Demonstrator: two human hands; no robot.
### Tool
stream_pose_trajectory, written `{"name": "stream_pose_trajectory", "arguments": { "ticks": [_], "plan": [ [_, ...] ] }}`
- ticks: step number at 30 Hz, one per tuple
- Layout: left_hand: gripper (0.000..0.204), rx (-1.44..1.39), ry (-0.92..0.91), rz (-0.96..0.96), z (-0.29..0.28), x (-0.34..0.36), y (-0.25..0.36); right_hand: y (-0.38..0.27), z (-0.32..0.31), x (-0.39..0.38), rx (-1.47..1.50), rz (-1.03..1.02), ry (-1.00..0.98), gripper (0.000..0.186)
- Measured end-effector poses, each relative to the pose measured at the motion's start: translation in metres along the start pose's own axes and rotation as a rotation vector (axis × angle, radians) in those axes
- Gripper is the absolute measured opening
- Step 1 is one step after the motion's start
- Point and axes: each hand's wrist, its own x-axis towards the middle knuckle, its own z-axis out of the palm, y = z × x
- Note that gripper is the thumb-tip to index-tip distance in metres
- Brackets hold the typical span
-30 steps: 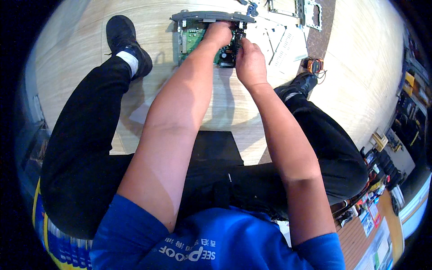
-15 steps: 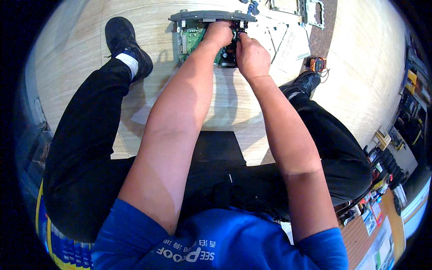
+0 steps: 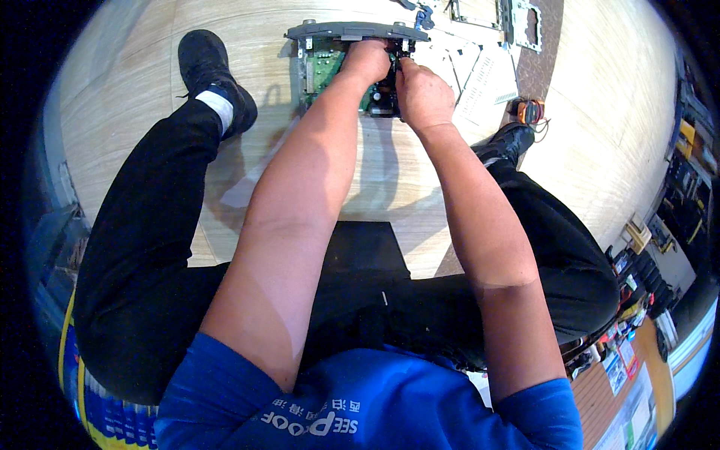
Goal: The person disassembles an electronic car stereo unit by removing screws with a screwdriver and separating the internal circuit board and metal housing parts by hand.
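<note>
An opened electronic device (image 3: 324,69) with a green circuit board and a grey front panel (image 3: 352,31) lies on the wooden floor between my spread legs. My left hand (image 3: 367,58) reaches into it from above, fingers curled down onto the board. My right hand (image 3: 421,91) is pressed against the device's right side just beside the left hand, with its fingertips pinched at a dark part there. What exactly the fingers hold is hidden by the hands.
Metal plates (image 3: 519,21) and white sheets (image 3: 486,75) lie on the floor beyond the device at the right. A small orange and black tool (image 3: 529,111) rests by my right shoe. A black mat (image 3: 361,251) is under me. Cluttered shelves (image 3: 675,195) line the right.
My right hand has shifted a little up along the device's right side, closer to my left hand. The device and my left hand stay where they were.
</note>
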Motion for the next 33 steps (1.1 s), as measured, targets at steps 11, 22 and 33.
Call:
{"name": "stream_pose_trajectory", "arguments": {
  "ticks": [11, 22, 33],
  "plan": [
    [0.029, 0.003, -0.018, 0.030, -0.005, -0.003, 0.007, 0.004, 0.002, 0.003, -0.040, -0.016, -0.023, 0.024],
    [0.027, 0.067, -0.018, 0.012, 0.003, 0.004, -0.001, 0.003, 0.002, 0.003, -0.027, -0.026, -0.003, 0.022],
    [0.034, -0.026, -0.129, -0.093, -0.012, -0.003, 0.017, 0.006, 0.005, 0.001, -0.024, -0.030, 0.004, 0.025]
  ]
}}
